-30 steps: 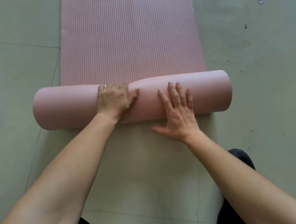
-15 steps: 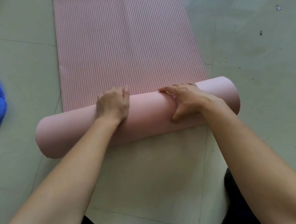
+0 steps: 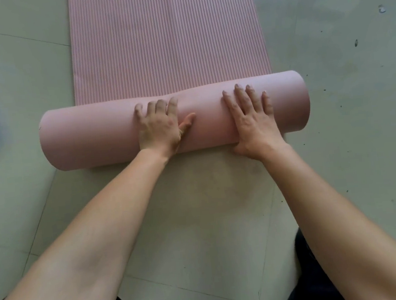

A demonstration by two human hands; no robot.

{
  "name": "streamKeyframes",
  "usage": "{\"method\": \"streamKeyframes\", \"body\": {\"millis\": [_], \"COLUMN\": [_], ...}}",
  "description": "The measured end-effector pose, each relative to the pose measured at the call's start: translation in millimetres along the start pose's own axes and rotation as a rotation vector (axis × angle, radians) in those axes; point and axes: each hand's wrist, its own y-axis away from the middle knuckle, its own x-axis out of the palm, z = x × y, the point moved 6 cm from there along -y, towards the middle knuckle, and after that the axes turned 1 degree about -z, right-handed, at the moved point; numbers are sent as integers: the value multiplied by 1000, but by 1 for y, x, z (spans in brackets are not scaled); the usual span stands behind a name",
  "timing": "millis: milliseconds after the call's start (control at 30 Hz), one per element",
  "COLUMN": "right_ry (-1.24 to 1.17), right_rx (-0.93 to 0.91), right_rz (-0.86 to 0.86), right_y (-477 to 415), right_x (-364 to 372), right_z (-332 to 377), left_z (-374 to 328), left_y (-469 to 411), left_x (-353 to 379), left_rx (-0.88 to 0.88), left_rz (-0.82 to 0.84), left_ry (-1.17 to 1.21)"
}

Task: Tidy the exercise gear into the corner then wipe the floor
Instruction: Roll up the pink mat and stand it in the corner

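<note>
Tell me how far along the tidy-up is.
Done: the near end is wound into a thick pink roll. In hand: left hand and right hand press flat on it. Left: the flat ribbed stretch beyond is not yet rolled, then the corner move and wiping the speckled floor.

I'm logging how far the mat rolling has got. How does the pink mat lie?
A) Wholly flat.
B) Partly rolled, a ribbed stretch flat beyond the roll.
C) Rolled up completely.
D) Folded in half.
B: the left hand and right hand press on a roll, and beyond it the ribbed rest of the pink mat lies flat on the floor.
</note>
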Motion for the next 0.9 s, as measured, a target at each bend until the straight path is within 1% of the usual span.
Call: {"method": "streamKeyframes", "body": {"millis": [67, 133, 200, 267, 300, 333, 367, 433, 467, 500, 533, 567, 633, 667, 733, 800, 867, 900], "right_ry": [19, 2, -38, -111, -161, -208, -241, -237, -226, -219, -213, -197, -142, -133, -167, -185, -214, -257], "right_rx": [33, 54, 41, 0, -6, 0, 10, 5, -2, -10, -22, -38, -71, -85, -113, -85, 26, 99], "right_rz": [-98, -121, -41, 109, 183, 243, 279, 276, 261, 253, 265, 296, 357, 355, 267, 154, -17, -138], "right_y": [3, 4, 3, 6, 11, 17, 24, 37, 42, 47, 51, 55, 58, 57, 48, 33, 12, 2], "right_x": [-7, -21, -38, -52, -57, -59, -58, -49, -42, -34, -26, -19, -5, -2, -7, -15, -29, -38], "right_z": [3, 6, 5, 1, 0, 1, 3, 14, 20, 27, 33, 38, 44, 43, 37, 24, 12, 7], "left_z": [1, 3, 6, 7, 6, 4, 4, 6, 8, 8, 8, 7, 7, 8, 15, 24, 32, 32], "left_y": [4, 4, 2, -5, -9, -13, -14, -9, -5, 0, 1, 0, -5, -7, -9, -9, -3, 3], "left_x": [-3, -12, -26, -38, -37, -31, -20, 8, 20, 29, 33, 31, 13, 2, -19, -36, -47, -48], "left_rx": [23, 60, 91, 131, 155, 179, 179, 104, 59, 33, 26, 28, 21, 8, -22, -78, -129, -131], "left_rz": [-24, -38, -20, -4, 45, 139, 270, 530, 601, 614, 573, 483, 231, 121, -47, -177, -267, -302], "left_ry": [-34, -34, 18, 49, 63, 79, 92, 140, 162, 168, 161, 144, 115, 124, 180, 240, 289, 294]}}
